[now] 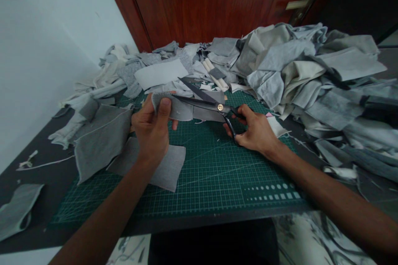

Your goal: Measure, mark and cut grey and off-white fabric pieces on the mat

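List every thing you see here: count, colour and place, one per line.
Scissors: one pair, black, in the right hand
Held cloth: one visible piece, grey, in the left hand
Cutting mat: one, green, on the table
Table: one, dark, under the mat
Loose cloths: at least three, grey, on or overlapping the mat
Folded cloth: one, grey, front left
Cloth heap: too many to count, greys and creams, back and right
Door: one, reddish-brown, behind
Door handle: one, brass-coloured, upper right
Wall: one, whitish, left
Left hand: one, bare, left of centre
Right hand: one, bare, right of centre
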### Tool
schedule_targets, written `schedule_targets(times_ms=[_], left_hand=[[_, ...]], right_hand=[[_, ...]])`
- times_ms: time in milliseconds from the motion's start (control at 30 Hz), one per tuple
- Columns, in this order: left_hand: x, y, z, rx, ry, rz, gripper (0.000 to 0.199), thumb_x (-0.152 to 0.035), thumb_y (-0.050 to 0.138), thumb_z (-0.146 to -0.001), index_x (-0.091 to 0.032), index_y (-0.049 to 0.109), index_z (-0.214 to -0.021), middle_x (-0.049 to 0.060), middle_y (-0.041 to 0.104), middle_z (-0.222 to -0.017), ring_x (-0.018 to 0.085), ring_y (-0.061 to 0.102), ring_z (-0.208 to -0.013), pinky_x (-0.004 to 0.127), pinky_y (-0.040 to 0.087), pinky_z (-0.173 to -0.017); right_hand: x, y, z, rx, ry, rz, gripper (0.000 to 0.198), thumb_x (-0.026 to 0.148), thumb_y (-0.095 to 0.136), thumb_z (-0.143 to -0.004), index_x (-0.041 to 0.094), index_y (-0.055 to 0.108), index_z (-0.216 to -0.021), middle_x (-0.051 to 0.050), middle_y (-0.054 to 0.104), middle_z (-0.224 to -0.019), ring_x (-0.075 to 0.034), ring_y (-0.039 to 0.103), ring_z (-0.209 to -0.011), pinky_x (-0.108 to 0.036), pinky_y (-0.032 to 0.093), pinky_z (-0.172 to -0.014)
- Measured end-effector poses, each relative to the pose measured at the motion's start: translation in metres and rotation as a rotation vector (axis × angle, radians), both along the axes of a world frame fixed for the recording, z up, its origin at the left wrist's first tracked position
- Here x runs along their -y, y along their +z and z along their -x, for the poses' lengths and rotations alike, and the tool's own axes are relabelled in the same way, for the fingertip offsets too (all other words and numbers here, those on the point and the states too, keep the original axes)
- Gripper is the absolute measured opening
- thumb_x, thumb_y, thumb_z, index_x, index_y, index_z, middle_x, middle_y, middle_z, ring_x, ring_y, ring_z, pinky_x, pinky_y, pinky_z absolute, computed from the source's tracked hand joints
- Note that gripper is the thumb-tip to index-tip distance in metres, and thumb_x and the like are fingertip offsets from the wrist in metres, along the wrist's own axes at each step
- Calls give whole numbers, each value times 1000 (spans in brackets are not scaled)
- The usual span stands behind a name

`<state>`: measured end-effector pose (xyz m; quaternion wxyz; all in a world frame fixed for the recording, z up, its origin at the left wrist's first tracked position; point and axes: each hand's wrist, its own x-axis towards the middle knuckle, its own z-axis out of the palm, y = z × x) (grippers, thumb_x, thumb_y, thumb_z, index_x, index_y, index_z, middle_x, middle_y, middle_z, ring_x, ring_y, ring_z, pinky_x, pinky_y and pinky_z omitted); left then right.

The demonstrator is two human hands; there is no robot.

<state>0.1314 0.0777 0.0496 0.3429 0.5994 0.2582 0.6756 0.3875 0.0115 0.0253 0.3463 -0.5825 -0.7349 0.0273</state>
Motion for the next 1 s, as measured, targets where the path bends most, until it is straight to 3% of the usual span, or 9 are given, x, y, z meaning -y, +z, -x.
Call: schedule_targets(times_ms=[533,1000], left_hand=[[1,1,0,36,-34,33,21,-49,71,-94,-29,79,-95,-2,58,-67,9,46,-46,23,33,-34],[6,-9,-4,-103,-34,8,25,-48,69,-96,-25,77,-102,-2,61,-74,7,49,-48,21,37,-36]], right_hand=[[1,4,3,-23,58,29,35,47,73,-82,24,50,-95,-4,74,-87,-22,71,-71,-30,49,-60],[2,4,5,-18,59,28,35,48,73,-82,24,50,-94,-5,74,-87,-22,71,-71,-31,50,-61]])
